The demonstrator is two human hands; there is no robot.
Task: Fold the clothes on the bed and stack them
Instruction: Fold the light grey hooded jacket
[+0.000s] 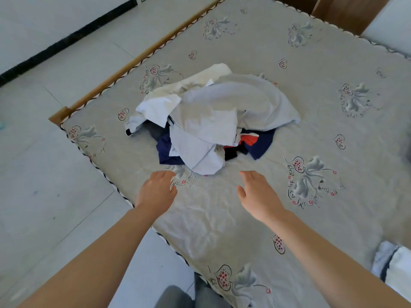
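A loose pile of clothes [213, 116] lies in the middle of the bed [222, 218]. On top is a pale grey garment [240, 101]; a cream piece [200, 80] and a white piece [158, 107] show at the back left, and navy cloth [260, 144] with red and black bits peeks out underneath. My left hand [155, 192] hovers just short of the pile's near edge, fingers relaxed and holding nothing. My right hand [258, 194] is beside it, also spread and holding nothing.
The bed's wooden frame edge [133, 61] runs along the left, with tiled floor [55, 163] beyond. A folded white and blue cloth [393, 265] sits at the bed's right edge. Wooden furniture [347, 12] stands at the far right corner.
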